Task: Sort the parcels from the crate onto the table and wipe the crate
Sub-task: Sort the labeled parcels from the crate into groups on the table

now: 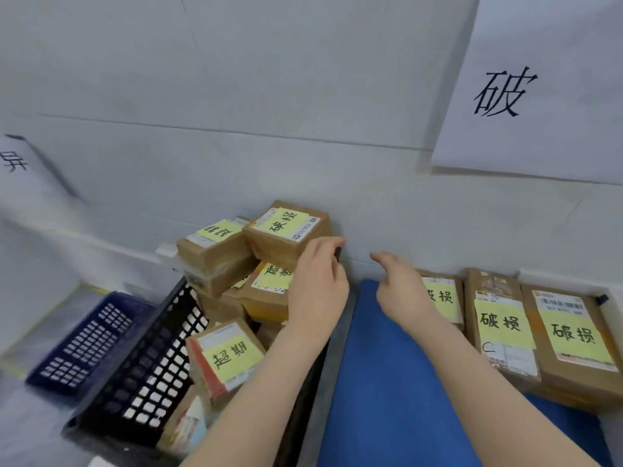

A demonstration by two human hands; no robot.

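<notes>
Head view: a shaky heap with one hand at its top

Head view shows us the black plastic lattice crate (145, 358) on the left, heaped above its rim with brown cardboard boxes, each bearing a yellow handwritten note. The topmost brown parcel (286, 230) sits tilted on the heap, close to the wall. On the right, three sorted brown parcels (502, 321) lie side by side on the blue-covered surface (387, 382), below a white paper sign (539, 89) on the wall.

What we fear most is the heap itself. The topmost brown parcel leans on the neighbouring parcel (215, 251) and on those beneath. If we drag it sideways rather than lift it, we judge the neighbour could slide off and fall outside the crate, towards the dark blue plastic basket (91, 338). A hold at one corner alone could also let the box swing and drop. The notes differ too: some in the crate read otherwise than those on the sorted row, so a hasty pick could land in the wrong group.

Our left hand (317, 281) is at the topmost parcel's right corner, its back towards us and its fingers curled. We cannot tell whether they have closed on the box or merely touch it. Our right hand (401, 278) hovers over the blue-covered surface near the sorted row, fingers loosely bent and apart, holding nothing.
</notes>
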